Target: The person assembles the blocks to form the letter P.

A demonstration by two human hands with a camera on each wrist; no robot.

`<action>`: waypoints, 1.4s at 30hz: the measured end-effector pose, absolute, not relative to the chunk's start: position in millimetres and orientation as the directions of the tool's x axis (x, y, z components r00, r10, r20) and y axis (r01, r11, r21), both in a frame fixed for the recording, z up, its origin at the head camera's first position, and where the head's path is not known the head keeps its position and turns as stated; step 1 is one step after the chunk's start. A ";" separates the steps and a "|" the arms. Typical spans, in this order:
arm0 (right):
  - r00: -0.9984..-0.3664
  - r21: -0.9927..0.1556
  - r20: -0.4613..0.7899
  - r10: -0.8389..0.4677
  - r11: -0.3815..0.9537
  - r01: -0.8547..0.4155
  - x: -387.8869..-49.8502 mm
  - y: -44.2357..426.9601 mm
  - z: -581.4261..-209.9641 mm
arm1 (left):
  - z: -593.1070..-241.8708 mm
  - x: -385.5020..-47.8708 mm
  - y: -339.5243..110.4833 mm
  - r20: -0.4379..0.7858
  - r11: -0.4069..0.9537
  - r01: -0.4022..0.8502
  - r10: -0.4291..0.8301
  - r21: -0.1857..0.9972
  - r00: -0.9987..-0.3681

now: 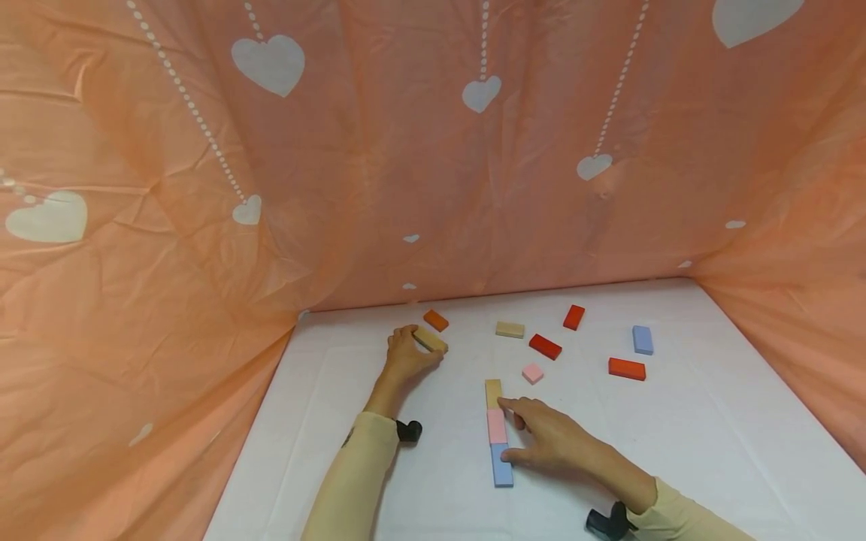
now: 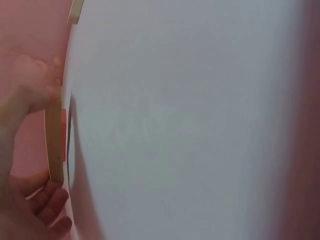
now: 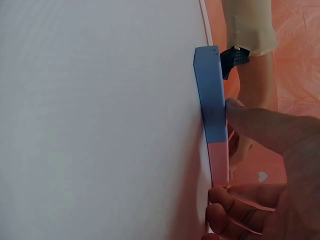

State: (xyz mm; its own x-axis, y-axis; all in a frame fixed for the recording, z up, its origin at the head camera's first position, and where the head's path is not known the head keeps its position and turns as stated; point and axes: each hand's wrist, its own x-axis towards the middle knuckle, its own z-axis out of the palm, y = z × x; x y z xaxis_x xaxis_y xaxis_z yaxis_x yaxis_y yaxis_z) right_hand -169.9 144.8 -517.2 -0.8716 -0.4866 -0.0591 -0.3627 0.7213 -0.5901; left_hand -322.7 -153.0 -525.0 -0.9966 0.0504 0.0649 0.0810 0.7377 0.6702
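At the far left of the table my left hand (image 1: 408,356) pinches a plain wooden block (image 1: 431,340) by its two ends, thumb at one and fingers at the other. A gap with shadow shows under this block (image 2: 54,140) in the left wrist view. Three blocks lie end to end in a straight row: plain wooden (image 1: 493,392), pink (image 1: 497,427) and blue (image 1: 501,475). My right hand (image 1: 551,436) lies along the row's right side, thumb tip touching the blue block (image 3: 211,95) and index fingertip at the wooden one. The pink block (image 3: 219,162) shows between thumb and fingers.
An orange block (image 1: 436,321) lies just beyond my left hand. Farther back are another wooden block (image 1: 510,330), red blocks (image 1: 545,346) (image 1: 573,317) (image 1: 627,369), a blue block (image 1: 643,340) and a small pink block (image 1: 532,373). An orange curtain (image 1: 419,188) surrounds the white table (image 1: 710,451).
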 end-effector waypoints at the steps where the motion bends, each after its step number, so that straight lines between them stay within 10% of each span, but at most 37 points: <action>1: -0.872 -0.589 -0.058 -0.487 0.722 -0.364 -169.8 145.1 -517.1 | -524.4 -322.3 -152.6 0.061 0.732 0.097 0.076 0.674 -0.995; 23: -0.870 -0.597 -0.075 -0.487 0.721 -0.352 -171.4 144.7 -516.7 | -506.6 -307.8 -110.6 -0.011 0.685 0.383 0.496 0.620 -0.868; 42: -0.857 -0.556 -0.060 -0.511 0.731 -0.397 -169.3 145.4 -515.0 | -509.7 -310.3 -92.5 -0.080 0.676 0.418 0.575 0.606 -0.814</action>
State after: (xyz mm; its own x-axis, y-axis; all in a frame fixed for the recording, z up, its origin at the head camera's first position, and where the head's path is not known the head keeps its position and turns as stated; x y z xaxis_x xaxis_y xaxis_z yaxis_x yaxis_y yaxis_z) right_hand -169.3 145.4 -515.0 -0.8574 -0.5111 -0.0600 -0.3966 0.7306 -0.5557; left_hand -310.3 -92.5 -509.7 -0.8140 0.5753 -0.0803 0.4183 0.6765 0.6062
